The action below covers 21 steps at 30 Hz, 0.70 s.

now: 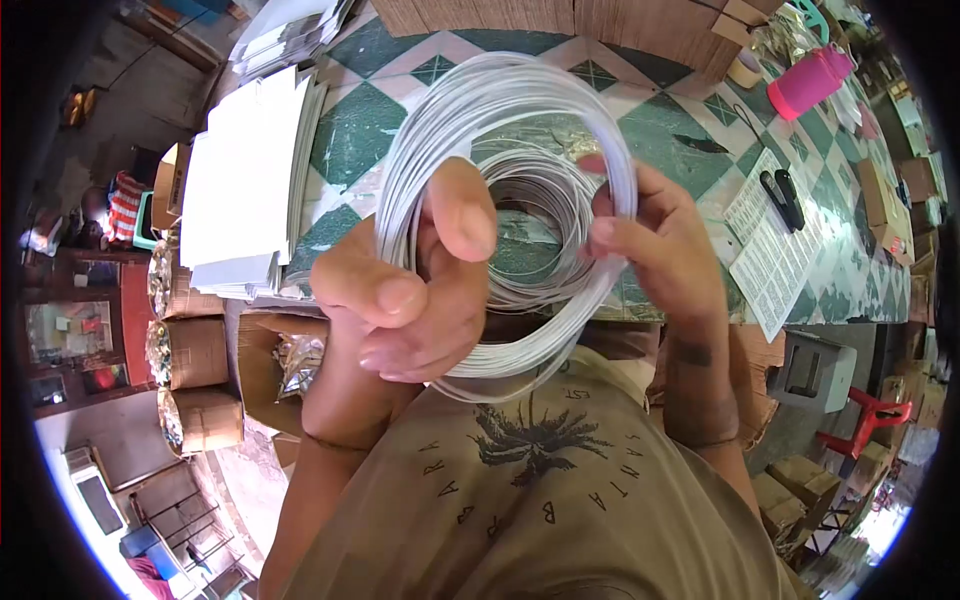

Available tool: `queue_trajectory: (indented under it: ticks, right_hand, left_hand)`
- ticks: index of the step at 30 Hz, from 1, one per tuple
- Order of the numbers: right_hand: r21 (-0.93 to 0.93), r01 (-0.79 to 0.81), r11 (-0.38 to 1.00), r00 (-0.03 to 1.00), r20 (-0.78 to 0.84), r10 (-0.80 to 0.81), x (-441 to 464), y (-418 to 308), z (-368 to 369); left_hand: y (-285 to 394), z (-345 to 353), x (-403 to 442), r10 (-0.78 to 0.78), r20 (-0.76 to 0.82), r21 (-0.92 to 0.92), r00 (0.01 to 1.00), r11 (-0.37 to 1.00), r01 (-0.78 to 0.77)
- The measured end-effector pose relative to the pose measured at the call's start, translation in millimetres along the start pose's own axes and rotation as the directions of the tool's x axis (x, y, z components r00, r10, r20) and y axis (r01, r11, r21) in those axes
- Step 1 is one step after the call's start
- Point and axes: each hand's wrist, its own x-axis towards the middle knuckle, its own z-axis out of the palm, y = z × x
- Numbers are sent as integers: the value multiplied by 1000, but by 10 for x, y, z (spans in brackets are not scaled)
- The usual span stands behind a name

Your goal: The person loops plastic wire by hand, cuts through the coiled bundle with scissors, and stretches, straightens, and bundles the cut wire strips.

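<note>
A large coil of thin white wire (510, 80) is held up in front of my chest. My left hand (420, 270) is wrapped round the coil's left side, the thumb and fingers curled toward the camera. On the right side, my right hand (655, 235) pinches the strands between thumb and fingers. A second, smaller wire coil (535, 165) shows through the ring of the first, over the green and white patterned table (360, 140). Whether the two coils touch cannot be made out.
White sheets (245, 170) are stacked on the table's left. At the right are a black stapler (782, 200), a printed sheet (775, 260) and a pink bottle (812, 82). A cardboard box (560, 15) stands at the back. Open cartons (270, 370) flank my body below the table edge.
</note>
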Motion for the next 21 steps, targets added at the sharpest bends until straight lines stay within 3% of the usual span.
queue_trajectory:
  ticks: [2,4,5,6,8,10,11,12,13,19,21]
  right_hand:
    - [233,-182,955,983,16,184,-58,19,31]
    - [408,-288,866,953,38,300,-137,-14,137]
    - [472,-302,828,945,32,327,-195,-69,215]
    - [608,-419,674,896,158,415,-235,-90,229]
    - [723,-598,346,782,431,451,-280,27,352]
    - [679,-664,313,737,522,430,-239,179,539]
    - [703,-679,214,723,589,362,-184,233,604]
    - [683,-699,211,707,616,347,-129,261,656]
    - [661,-722,204,686,646,335,-95,278,693]
    - [599,-741,305,664,721,198,-20,202,835]
    - [600,-755,265,654,716,244,-5,446,953]
  left_hand:
    - [21,127,-176,51,-370,199,928,980,25]
    - [12,250,-408,213,-676,486,706,848,210]
    - [-28,291,-563,355,-751,612,557,690,385]
    - [-88,385,-698,352,-751,612,558,689,388]
    - [-268,545,-903,506,-840,436,198,410,801]
    - [-484,499,-987,567,-821,401,62,497,770]
    - [-565,457,-1089,553,-829,407,86,491,770]
    - [-611,412,-1229,444,-895,399,40,758,517]
    - [-605,388,-1255,310,-950,310,30,929,202]
    - [-496,366,-1164,411,-909,404,65,832,380]
    - [-585,318,-1203,275,-960,280,51,944,175]
